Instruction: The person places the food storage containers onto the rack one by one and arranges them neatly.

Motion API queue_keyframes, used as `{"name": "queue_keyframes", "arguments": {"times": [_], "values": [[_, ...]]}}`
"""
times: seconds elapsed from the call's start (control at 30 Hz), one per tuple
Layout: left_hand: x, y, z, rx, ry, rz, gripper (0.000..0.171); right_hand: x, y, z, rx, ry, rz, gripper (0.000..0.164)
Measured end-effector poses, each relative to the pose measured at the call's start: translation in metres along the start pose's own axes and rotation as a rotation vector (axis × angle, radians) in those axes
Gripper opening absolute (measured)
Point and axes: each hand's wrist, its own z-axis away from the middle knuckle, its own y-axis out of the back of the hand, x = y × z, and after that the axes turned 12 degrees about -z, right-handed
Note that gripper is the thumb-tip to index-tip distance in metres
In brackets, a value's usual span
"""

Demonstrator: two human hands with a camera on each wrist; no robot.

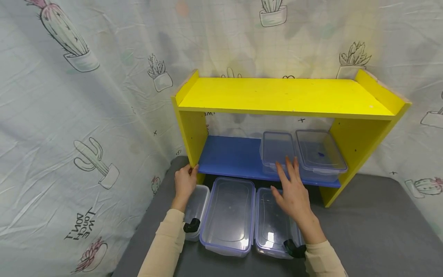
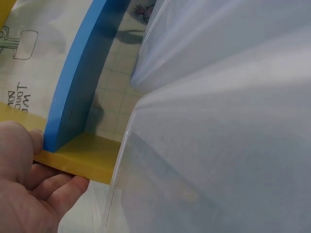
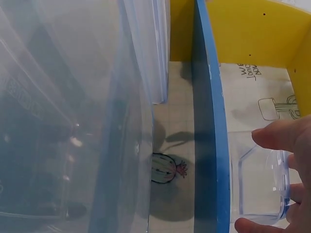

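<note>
My left hand (image 1: pixel 185 184) holds the front edge of the yellow side panel (image 2: pixel 97 165) of a small shelf unit, beside the end of its blue board (image 1: pixel 230 156). Thumb and fingers lie on either side of that panel in the left wrist view. With fingers spread, my right hand (image 1: pixel 295 198) is at the front of a small clear lidded food container (image 1: pixel 277 143) on the blue board. In the right wrist view its thumb and fingers lie about the container's front and lid. A wider clear container (image 1: pixel 320 148) stands to the right of the small one.
On the grey table (image 1: pixel 373 223) before the unit stand three more clear lidded containers: a narrow left one (image 1: pixel 199 202), a large middle one (image 1: pixel 228 215) and a right one (image 1: pixel 271 219). The yellow top board (image 1: pixel 277 94) overhangs the blue one. Patterned cloth (image 1: pixel 114 96) hangs behind.
</note>
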Motion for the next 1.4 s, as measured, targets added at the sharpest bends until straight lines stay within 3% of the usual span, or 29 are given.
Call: {"name": "queue_keyframes", "arguments": {"times": [0.63,0.77,1.0,1.2,1.4], "values": [[0.002,0.001,0.002,0.01,0.001,-0.003,0.027,0.003,0.0,-0.006,-0.073,-0.011,0.036,0.087],[0.001,0.001,0.001,0.009,0.002,-0.001,0.027,0.0,0.004,-0.003,-0.01,0.006,0.009,0.088],[0.001,0.005,0.0,0.011,0.01,0.005,0.026,-0.005,0.014,0.006,0.134,0.113,-0.056,0.079],[0.002,0.007,-0.001,0.01,0.011,0.004,0.027,-0.008,0.02,0.013,0.151,0.123,-0.08,0.077],[0.003,0.004,-0.001,0.0,0.01,-0.005,0.026,-0.002,0.022,0.024,0.289,0.133,-0.146,0.061]]}}
